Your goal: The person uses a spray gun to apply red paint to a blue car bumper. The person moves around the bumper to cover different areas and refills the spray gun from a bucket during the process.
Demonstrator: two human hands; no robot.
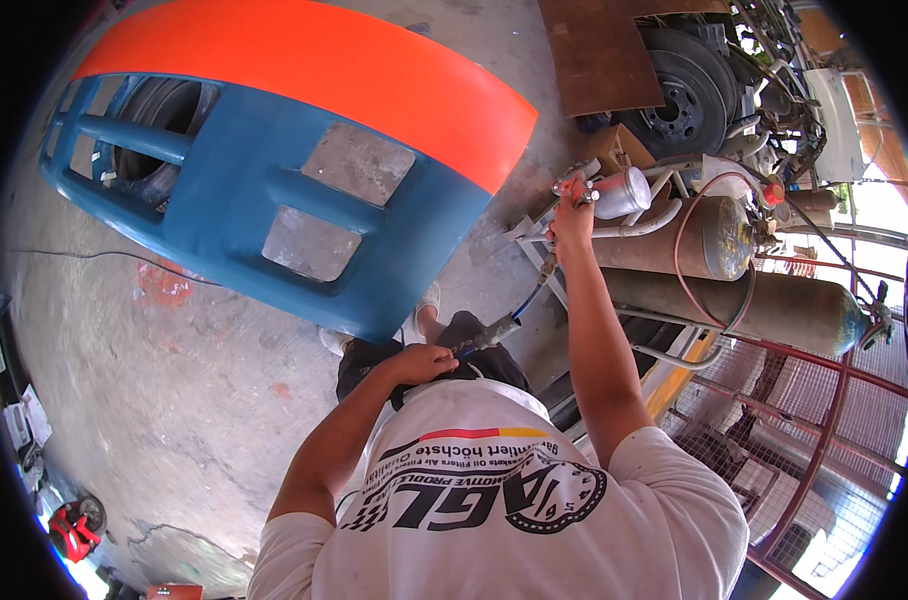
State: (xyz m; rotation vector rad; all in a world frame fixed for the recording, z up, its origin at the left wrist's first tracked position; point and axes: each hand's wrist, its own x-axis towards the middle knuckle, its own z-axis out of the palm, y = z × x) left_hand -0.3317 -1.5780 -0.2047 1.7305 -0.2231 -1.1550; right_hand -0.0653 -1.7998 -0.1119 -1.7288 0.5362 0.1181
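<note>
My right hand (571, 228) is raised out to the right, its fingers wrapped round the grip of a spray gun (574, 188). A silver paint cup (624, 192) sticks out from the gun's right side. From the gun's lower end a blue air hose (527, 302) runs down through a grey tube-like sleeve (498, 331) toward my waist. There my left hand (421, 364) is closed on the hose, just in front of my dark shorts. A large vehicle front panel (234, 190), blue with a broad orange band and cut-out openings, stands before me, apart from the gun.
Two gas cylinders (724, 300) lie on a metal rack at the right, with a reddish hose (679, 240) looped over them. Behind them are a truck wheel (674, 105) and a brown sheet (604, 60). A thin cable (94, 253) crosses the concrete floor at left.
</note>
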